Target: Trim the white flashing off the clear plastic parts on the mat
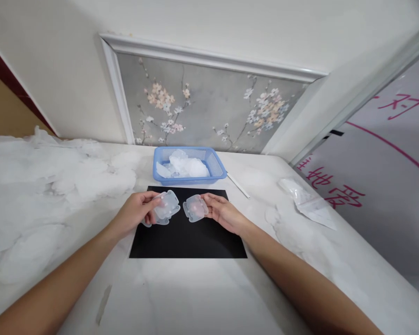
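My left hand (137, 210) is closed on a few thin translucent plastic lids (168, 204), overlapping, with the thumb on top. My right hand (224, 213) pinches a single translucent plastic lid (193, 209) by its right edge. That lid has a squarish outline with rounded tabs. A narrow gap separates it from the ones on the left. Both hands are above a black rectangular mat (188, 244) on the white marbled table.
Behind the mat stands a blue plastic basket (192, 181) with whitish translucent pieces inside. A thin white strip (239, 185) lies to its right. Farther right is a clear zip bag (309, 203). A cloudy whitish heap (56, 177) spreads over the table's left side.
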`<state>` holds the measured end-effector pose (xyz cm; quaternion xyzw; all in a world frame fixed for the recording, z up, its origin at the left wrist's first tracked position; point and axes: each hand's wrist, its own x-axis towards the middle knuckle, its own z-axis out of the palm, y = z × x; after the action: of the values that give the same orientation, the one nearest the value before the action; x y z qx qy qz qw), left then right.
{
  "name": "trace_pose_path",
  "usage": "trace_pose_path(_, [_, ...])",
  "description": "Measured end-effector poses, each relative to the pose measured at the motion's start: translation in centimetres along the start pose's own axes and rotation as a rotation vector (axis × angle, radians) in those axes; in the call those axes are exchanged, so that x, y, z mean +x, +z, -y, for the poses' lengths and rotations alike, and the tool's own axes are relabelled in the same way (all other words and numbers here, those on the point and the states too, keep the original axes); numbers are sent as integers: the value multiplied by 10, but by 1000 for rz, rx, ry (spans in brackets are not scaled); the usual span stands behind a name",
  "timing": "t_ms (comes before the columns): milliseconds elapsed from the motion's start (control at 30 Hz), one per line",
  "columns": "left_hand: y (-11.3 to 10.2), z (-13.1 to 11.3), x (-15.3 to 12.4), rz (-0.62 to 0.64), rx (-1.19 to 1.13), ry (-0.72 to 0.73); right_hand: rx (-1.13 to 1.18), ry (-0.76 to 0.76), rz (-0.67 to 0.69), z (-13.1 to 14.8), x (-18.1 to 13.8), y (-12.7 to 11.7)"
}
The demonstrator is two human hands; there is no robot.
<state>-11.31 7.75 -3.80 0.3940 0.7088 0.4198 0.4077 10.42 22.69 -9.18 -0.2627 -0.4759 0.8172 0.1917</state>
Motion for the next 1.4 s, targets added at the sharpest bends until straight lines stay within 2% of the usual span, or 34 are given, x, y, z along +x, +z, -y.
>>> trace_pose_path(233, [4,-3,-5,139,-251,-163,7,22,-11,0,-1,1])
trace_pose_path(467, [6,-4,-4,143,-331,-260,-3,19,-8,-1,-1,0])
trace_pose_path(900, [0,0,-3,310,-361,-249,-1,-15,87,-4,-1,-4])
trace_pose_path(1167, [-2,3,-2,350,-356,-235,-11,-20,89,-2,-2,-4])
trace_pose_path(1400, [-3,1,-3,335,-312,-269,-8,-15,94,-2,-2,-3])
